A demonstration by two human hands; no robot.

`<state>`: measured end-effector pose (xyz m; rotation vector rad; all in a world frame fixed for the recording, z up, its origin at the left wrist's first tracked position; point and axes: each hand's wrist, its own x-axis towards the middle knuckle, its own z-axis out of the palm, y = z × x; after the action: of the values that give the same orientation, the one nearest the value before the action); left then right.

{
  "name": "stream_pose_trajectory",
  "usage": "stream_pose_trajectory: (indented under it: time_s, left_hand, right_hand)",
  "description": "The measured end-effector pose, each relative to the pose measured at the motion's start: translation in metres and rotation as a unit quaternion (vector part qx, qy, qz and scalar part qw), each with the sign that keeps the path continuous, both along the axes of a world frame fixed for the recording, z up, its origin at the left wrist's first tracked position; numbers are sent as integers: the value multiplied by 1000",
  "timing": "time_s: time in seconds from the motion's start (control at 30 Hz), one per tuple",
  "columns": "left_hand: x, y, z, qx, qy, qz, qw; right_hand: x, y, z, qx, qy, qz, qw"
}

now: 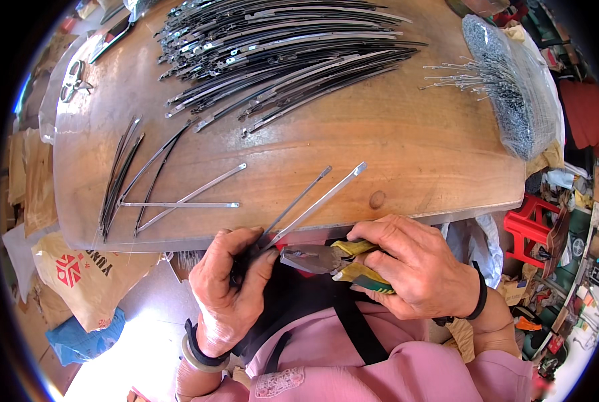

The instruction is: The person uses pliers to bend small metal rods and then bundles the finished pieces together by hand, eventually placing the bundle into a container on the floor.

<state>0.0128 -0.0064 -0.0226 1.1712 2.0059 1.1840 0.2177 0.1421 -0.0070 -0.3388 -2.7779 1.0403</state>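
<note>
My left hand [227, 288] pinches the near ends of two narrow metal strips at the table's front edge. One is a silver strip [323, 201], the other a thinner dark strip [299, 202]; both slant away to the upper right, and their gripped ends are hidden by my fingers. In my right hand [416, 271] is a pair of pliers [311, 260] with yellow and green handles. Its jaws point left, close beside my left fingertips; I cannot tell whether they touch the strips. Several joined strips [189, 197] lie spread out on the table's left.
Across the far side of the wooden table [380, 147] lies a large pile of dark and silver strips [286, 57]. A plastic bag of thin wire pieces [513, 100] rests at the right, scissors [76, 82] at the far left. Beyond the right edge stands a red stool [530, 228].
</note>
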Motion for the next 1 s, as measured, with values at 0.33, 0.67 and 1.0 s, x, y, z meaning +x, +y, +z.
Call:
stream_pose_trajectory:
  time_s: [0.33,0.67,1.0]
  left_hand:
    - [0,2,-1,8,20,-15,1000]
    - [2,3,-3,11,29,-20,999]
    - [1,2,-3,9,41,-33,999]
  right_hand:
    - [-1,-1,-2,4,0,-6,1000]
    - [-2,-2,-4,8,6,-10,1000]
    - [-3,-2,-6,16,3,-7,1000]
